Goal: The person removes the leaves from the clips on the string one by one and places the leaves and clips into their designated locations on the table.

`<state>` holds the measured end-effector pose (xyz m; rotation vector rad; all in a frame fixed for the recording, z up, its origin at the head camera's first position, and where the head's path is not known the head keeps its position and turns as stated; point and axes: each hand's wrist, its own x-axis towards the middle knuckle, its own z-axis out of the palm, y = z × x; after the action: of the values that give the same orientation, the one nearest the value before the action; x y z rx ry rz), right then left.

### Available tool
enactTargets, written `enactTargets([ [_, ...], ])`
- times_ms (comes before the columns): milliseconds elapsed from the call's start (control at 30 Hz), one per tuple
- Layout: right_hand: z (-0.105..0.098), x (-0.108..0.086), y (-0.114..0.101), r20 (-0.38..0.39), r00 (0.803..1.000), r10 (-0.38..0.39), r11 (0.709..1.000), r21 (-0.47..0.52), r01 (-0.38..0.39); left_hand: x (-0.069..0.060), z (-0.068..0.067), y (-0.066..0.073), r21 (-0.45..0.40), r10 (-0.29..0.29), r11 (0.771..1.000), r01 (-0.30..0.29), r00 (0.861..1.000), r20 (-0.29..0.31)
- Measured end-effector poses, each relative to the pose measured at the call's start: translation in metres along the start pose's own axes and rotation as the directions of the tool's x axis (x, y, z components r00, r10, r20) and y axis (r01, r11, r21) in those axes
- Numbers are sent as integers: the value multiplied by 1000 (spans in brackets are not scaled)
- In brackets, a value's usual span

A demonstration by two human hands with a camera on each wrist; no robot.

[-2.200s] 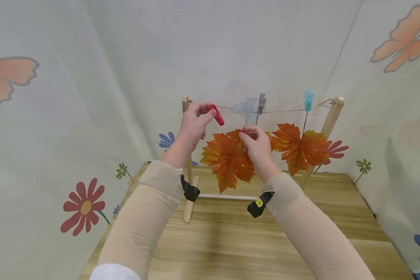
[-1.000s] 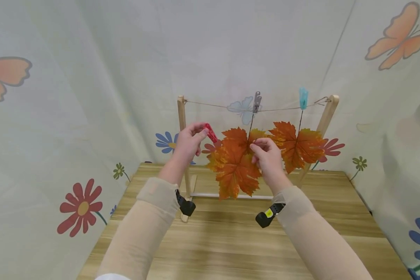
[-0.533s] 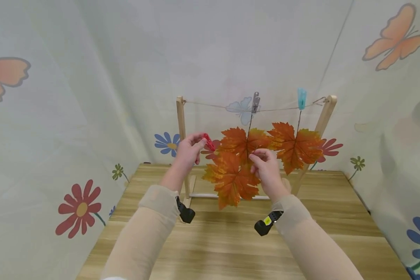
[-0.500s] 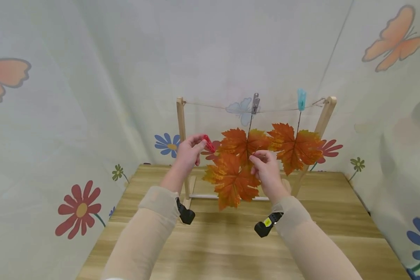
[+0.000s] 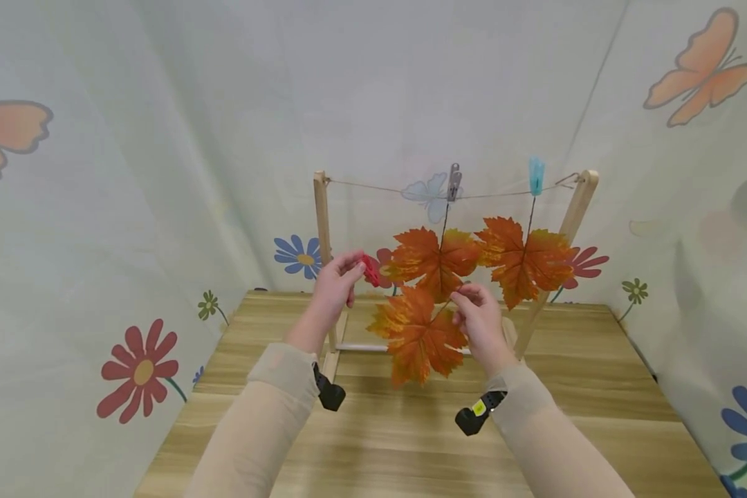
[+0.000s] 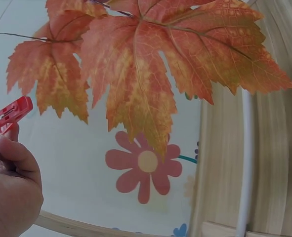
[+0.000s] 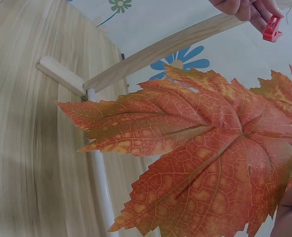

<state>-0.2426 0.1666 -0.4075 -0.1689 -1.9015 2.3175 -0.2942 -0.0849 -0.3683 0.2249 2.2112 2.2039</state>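
My left hand point(image 5: 333, 285) pinches a red clothespin point(image 5: 371, 270), which shows also in the left wrist view point(image 6: 12, 113). By its stem, my right hand point(image 5: 481, 319) pinches an orange maple leaf point(image 5: 422, 339) that hangs low between the hands. Behind it a second leaf point(image 5: 432, 259) hangs from the string under a grey clothespin point(image 5: 454, 183). Further right a third leaf point(image 5: 526, 263) hangs under a blue clothespin point(image 5: 537, 177). The held leaf point(image 7: 200, 148) fills much of the right wrist view, where only part of my right hand point(image 7: 290, 212) shows.
A string point(image 5: 373, 187) runs between the left wooden post point(image 5: 322, 218) and the right post point(image 5: 579, 214). A white rod point(image 5: 362, 348) joins them low down. The frame stands on a wooden table point(image 5: 398, 443) before a curtain point(image 5: 373, 90) printed with flowers and butterflies.
Both hands have come down from near the string, with the red clothespin and the leaf still pinched. The held leaf is lower, and the camera view has shifted slightly.
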Motion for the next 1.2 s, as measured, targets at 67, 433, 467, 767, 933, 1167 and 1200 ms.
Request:
enactTargets([
  [67, -3, 0, 3, -7, 1000, 6, 1000, 10, -6, -1, -1, -5, -4, -3, 1000, 3, 1000, 2],
  [433, -10, -3, 18, -53, 998, 23, 1000, 1, -23, -12, -7, -32, 34, -21, 999, 19, 999, 40],
  [467, -11, -3, 20, -60, 998, 28, 1000, 0, -28, -14, -8, -34, 31, -24, 999, 23, 999, 37],
  [767, -19, -6, 29, -100, 994, 39, 999, 12, -38, -19, -15, -52, 27, -60, 998, 60, 998, 13],
  [933, -23, -8, 33, -128, 991, 39, 999, 30, -36, -21, -17, -60, 22, -67, 997, 67, 998, 0],
  [1167, -31, -10, 38, -143, 987, 68, 998, 18, -66, -24, -19, -72, 38, -60, 997, 60, 998, -18],
  [1200, -32, -11, 39, -144, 987, 74, 997, 12, -73, -25, -19, -74, 37, -66, 997, 67, 998, -22],
])
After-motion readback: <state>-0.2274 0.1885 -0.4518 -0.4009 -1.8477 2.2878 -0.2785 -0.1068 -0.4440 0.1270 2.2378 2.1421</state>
